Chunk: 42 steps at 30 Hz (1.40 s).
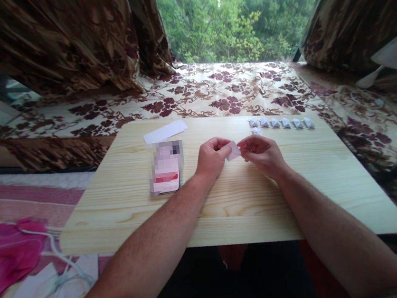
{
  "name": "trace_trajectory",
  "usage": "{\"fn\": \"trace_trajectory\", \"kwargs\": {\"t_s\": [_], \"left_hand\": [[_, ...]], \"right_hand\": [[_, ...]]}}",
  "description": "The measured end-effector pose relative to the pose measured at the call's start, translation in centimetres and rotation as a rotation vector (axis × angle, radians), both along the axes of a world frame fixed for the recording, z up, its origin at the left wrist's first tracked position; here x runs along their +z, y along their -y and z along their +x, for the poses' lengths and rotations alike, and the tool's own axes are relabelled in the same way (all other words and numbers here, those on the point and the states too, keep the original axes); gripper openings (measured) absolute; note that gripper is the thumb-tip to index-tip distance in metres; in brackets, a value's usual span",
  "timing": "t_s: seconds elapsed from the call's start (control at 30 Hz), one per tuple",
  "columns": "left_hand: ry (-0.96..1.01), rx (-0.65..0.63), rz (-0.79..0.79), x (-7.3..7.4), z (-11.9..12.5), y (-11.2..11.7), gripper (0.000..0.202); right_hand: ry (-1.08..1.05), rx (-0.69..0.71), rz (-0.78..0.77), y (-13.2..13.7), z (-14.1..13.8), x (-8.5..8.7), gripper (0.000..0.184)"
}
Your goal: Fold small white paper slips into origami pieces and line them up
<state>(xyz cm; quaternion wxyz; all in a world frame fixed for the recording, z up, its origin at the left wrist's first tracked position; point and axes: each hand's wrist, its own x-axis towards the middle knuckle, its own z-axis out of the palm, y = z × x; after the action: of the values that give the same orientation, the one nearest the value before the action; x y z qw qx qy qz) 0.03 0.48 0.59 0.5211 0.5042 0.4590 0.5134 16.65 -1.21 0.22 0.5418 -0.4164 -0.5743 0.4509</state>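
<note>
Both forearms angled inward over table (pixel 332 191), wrists bent slightly, hands meeting just beyond table's middle. Left hand (pixel 211 158) pinching small paper piece (pixel 233 151) between thumb and fingers; right hand (pixel 264 155) curled, fingertips at paper's right edge — cannot tell if gripping. Count: one paper in hand, seven folded paper shapes (pixel 286 122) — six in row near far right edge, one below row's left end, just beyond right hand. One phone (pixel 166 167), left; paper strips (pixel 165 131) beyond it, number unclear. Wood grain stretches broadly from phone to left edge, from right forearm to right edge.
</note>
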Motion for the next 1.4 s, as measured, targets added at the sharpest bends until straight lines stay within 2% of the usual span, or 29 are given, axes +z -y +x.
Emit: {"fn": "trace_trajectory", "kwargs": {"t_s": [0.2,0.4,0.63,0.8,1.03,1.4], "left_hand": [[-0.023,-0.018,0.011,0.0,0.1,0.1,0.015],[-0.041,-0.037,0.040,-0.2,0.2,0.1,0.019],[-0.050,-0.052,0.017,0.1,0.1,0.2,0.015],[-0.031,-0.080,-0.009,0.3,0.1,0.4,0.019],[-0.026,-0.138,-0.008,0.3,0.0,0.4,0.017],[-0.096,-0.188,0.025,0.5,0.1,0.7,0.014]], "right_hand": [[0.016,0.018,0.016,0.0,0.2,-0.2,0.022],[0.154,0.053,0.143,0.1,0.7,0.2,0.009],[0.217,0.109,0.140,0.1,1.3,0.8,0.007],[0.204,0.125,0.092,-0.1,1.5,0.8,0.010],[0.167,0.052,-0.051,-0.2,1.3,0.5,0.018],[0.158,-0.027,-0.056,-0.2,0.9,0.6,0.017]]}}
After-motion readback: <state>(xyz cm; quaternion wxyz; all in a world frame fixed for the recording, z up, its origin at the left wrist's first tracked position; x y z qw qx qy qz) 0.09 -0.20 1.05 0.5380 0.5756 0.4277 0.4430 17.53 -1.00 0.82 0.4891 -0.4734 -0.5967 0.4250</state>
